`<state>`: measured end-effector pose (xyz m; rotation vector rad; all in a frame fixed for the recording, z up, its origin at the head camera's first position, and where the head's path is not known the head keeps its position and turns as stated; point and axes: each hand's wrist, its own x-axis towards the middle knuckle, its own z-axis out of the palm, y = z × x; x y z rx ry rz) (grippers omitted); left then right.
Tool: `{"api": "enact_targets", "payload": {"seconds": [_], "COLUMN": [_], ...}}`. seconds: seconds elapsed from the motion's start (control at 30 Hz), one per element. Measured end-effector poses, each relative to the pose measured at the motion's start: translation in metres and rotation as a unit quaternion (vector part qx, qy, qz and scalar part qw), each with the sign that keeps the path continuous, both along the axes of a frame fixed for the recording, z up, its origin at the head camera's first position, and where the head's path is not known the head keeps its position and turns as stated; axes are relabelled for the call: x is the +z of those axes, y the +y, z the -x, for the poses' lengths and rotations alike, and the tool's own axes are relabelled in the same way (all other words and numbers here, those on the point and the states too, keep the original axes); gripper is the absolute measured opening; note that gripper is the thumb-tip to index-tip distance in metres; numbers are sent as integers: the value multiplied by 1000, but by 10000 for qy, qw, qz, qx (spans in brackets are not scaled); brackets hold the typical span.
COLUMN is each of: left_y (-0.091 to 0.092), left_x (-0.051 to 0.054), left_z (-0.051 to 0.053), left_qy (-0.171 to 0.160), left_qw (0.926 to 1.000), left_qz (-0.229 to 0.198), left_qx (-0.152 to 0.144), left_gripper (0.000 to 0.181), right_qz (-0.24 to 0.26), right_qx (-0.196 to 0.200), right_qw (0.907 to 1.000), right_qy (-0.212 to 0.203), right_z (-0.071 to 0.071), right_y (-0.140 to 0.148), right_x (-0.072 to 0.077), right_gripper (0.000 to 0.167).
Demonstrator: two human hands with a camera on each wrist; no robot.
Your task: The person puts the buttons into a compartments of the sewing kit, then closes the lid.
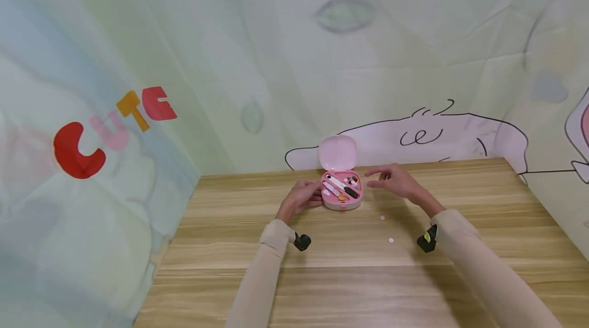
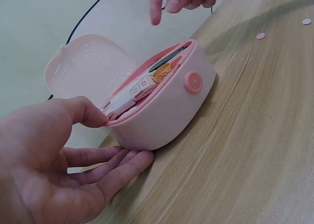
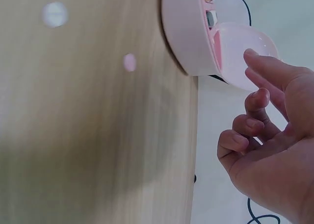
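A pink sewing box [image 1: 342, 205] stands on the table with its lid [image 1: 338, 153] raised at the back. Inside lie a black-handled tool [image 1: 351, 192], a white strip with printed numbers [image 2: 142, 87], an orange ring-like piece [image 2: 162, 73] and small coloured pieces [image 1: 352, 181]. My left hand [image 1: 303, 195] holds the box's left side, thumb at the rim and fingers against the lower wall. To the right of the box my right hand [image 1: 394, 181] hovers above the table, fingers loosely bent, with nothing visible in it.
Two small discs lie on the table in front of the box, a pink one [image 1: 382, 217] and a whiter one [image 1: 391, 240]. A printed cloth [image 1: 276, 62] hangs behind the wooden table [image 1: 349, 292] and along its left.
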<state>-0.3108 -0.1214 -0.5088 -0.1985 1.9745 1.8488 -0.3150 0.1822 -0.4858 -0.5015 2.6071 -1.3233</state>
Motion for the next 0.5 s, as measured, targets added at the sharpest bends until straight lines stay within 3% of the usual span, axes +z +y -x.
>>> {"api": "enact_targets", "payload": {"seconds": [0.17, 0.5], "left_y": [0, 0], "left_x": [0, 0], "left_z": [0, 0], "left_qy": [15, 31], "left_qw": [10000, 10000], "left_qz": [27, 65], "left_qx": [21, 32], "left_gripper": [31, 31], "right_qz": [-100, -245], "right_qx": [286, 629], "right_qw": [9993, 9974], "right_qy": [240, 264], "right_z": [-17, -46], "right_y": [12, 32], "right_x": [-6, -27], "right_gripper": [30, 23]}}
